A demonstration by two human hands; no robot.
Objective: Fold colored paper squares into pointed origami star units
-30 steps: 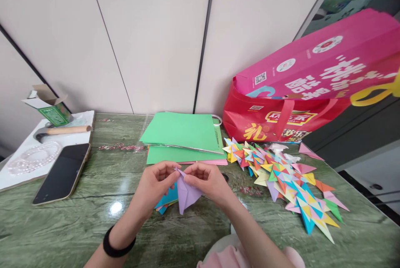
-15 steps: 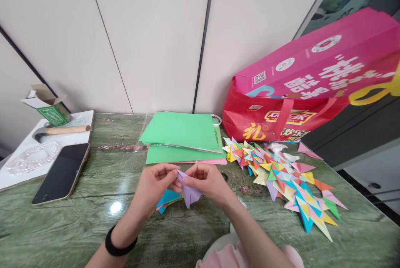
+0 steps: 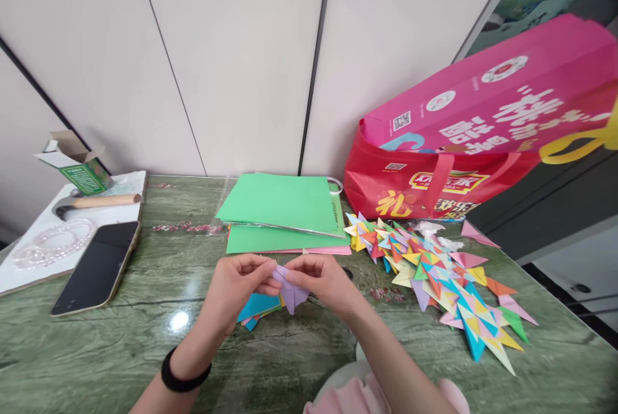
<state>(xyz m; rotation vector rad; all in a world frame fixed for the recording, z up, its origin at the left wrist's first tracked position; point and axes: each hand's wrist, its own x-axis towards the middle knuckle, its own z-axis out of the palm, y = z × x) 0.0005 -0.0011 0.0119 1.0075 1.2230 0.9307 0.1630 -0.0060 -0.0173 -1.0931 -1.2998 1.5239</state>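
Note:
A small piece of folded purple paper is held up between both hands in the middle of the view. My left hand pinches its left edge between thumb and fingers. On the other side, my right hand grips its upper right part the same way. The paper's pointed lower end hangs below the fingers, and its top is partly hidden by them. Just beneath lie several small blue and yellow paper pieces, partly covered by my left hand. Behind the hands is a stack of green paper sheets.
To the right spreads a pile of colourful folded paper pieces. Red and pink bags stand behind it against the wall. At left are a phone, a bead string, a hammer and an opened green box.
The purple paper is tilted slightly differently, and its lower tip sits a little higher. My right thumb has shifted over its upper part. Both hands keep their hold.

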